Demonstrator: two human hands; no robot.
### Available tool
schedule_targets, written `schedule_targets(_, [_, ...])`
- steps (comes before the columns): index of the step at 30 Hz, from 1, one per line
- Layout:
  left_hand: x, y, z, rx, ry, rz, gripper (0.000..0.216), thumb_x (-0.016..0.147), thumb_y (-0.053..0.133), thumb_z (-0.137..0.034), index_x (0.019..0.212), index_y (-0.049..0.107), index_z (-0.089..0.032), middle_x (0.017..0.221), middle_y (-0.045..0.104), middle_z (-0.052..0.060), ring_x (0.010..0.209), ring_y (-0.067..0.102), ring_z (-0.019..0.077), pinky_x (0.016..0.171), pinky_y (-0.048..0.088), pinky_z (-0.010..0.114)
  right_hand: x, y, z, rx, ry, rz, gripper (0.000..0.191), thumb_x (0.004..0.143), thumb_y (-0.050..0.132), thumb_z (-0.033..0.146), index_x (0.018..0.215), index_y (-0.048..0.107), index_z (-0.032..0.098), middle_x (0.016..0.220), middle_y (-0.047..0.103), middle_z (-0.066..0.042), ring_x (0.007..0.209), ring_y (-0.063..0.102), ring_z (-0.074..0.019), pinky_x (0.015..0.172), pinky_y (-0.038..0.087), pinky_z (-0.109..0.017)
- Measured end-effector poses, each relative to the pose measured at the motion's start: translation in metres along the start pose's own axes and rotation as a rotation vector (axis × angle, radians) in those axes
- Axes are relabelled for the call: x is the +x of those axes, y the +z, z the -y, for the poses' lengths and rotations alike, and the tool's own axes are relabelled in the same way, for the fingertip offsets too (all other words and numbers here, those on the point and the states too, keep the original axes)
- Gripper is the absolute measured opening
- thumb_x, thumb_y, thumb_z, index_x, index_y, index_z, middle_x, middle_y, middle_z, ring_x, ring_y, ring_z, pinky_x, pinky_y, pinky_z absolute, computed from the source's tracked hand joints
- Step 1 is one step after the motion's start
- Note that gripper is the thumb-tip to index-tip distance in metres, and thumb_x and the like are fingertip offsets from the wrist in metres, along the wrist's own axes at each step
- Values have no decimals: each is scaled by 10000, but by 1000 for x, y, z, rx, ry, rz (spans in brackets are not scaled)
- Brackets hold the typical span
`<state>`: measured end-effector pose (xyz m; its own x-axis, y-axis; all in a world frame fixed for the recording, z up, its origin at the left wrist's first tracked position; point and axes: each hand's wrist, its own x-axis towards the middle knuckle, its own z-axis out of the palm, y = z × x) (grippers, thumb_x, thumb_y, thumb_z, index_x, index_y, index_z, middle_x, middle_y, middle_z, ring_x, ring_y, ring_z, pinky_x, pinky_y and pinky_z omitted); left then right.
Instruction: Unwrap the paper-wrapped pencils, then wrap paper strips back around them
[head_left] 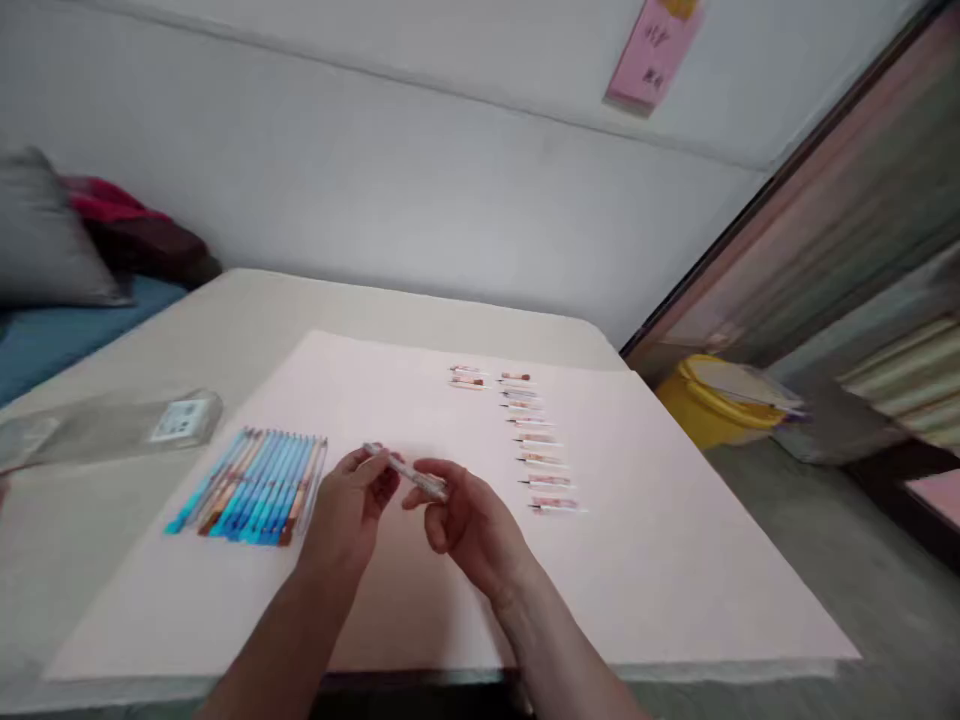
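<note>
"Two hands meet over the pale sheet [675,560]. How do they stand?"

"The left hand [352,495] has its thumb and fingertips closed in a pinch on one end of a slim whitish pen [405,471]. The right hand [472,515] is half curled about the other end, index finger over it; whether it grips or merely steadies, I can't tell."

"So the pen is off the sheet?"

"Yes, raised above it, slanting from hand to hand."

"How would it handle?"

"Light and stiff, I'd judge, with a smooth barrel apt to roll or slip under loose fingers. Mid-barrel looks the surest hold; I'd spare the ends any sideways force, since a thin tip could bend."

"And around it?"

"To the left, a tight row of pens [264,485], mostly blue, some brown. To the right, a column of pen parts [534,440], many with dark tips pointing left. Left of the row lies a clear pouch [112,425] with a white label [180,419]."

"Farther off?"

"The far edge of the surface [405,308], a yellow bucket [691,410] to the right, a grey cushion [49,240] at left, then the wall [390,190] with a pink note [651,60]."
</note>
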<state>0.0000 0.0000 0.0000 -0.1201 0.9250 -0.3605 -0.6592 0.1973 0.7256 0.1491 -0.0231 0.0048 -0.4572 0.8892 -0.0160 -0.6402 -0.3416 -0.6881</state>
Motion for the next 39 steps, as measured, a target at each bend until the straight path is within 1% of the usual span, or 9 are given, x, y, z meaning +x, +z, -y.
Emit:
schedule_targets(5, [-4,5,-1,-33,-49,30,132,672,706,-204,723,616,-122,737,616,28,712,578,125,659,474,262,-1,3,2,-56,23,5,379,816,563,292,1179,567,184,1035,654,-114,527,547,-97,443,314,-207])
schedule_targets(15, [-7,6,-3,6,-44,-2,169,625,717,-212,711,605,-119,688,617,33,610,576,130,544,467,262,-1,6,-3,-176,-34,-102,267,833,576,270,1080,613,175,985,678,-115,675,639,-148,516,368,-213])
schedule_targets(23, [-4,4,-1,-4,-53,27,177,664,709,-239,737,607,-114,745,610,42,671,565,116,588,458,236,-3,8,2,-228,37,-47,282,806,580,225,1085,581,188,973,671,-95,691,643,-150,517,372,-209])
schedule_targets(28, [-5,4,-1,80,-34,11,219,664,701,-274,796,608,-125,771,606,42,665,551,115,563,434,233,-1,7,0,-437,86,-47,295,784,574,206,1078,578,205,911,662,-56,650,630,-136,520,382,-216])
schedule_targets(32, [5,-7,-14,443,51,31,265,654,676,-343,813,599,-146,727,600,23,668,558,139,637,455,287,0,5,-7,-718,111,-136,375,776,581,230,1148,544,221,953,635,-53,645,621,-130,521,407,-227])
schedule_targets(33, [9,-12,-20,615,83,35,285,662,660,-372,843,596,-161,725,605,19,679,565,153,642,451,296,0,5,-8,-772,116,-167,384,776,576,230,1158,537,217,969,629,-58,647,620,-128,530,419,-233])
schedule_targets(36, [24,-29,-36,1283,239,-110,289,672,613,-403,876,575,-201,676,603,8,678,572,193,620,407,306,0,4,-11,-845,113,-207,367,785,558,227,1150,537,197,980,620,-67,649,619,-123,548,439,-241])
schedule_targets(37, [30,-35,-39,1469,262,-181,285,691,580,-421,884,567,-211,699,618,20,698,579,212,622,397,316,0,4,-12,-848,106,-203,356,790,554,229,1144,539,193,974,621,-66,649,619,-122,549,441,-240])
schedule_targets(39, [39,-43,-42,1721,226,-213,314,728,515,-458,929,555,-220,792,654,57,755,598,253,619,389,331,-1,5,-11,-843,91,-199,338,796,549,234,1131,545,190,965,623,-64,651,620,-122,543,440,-236])
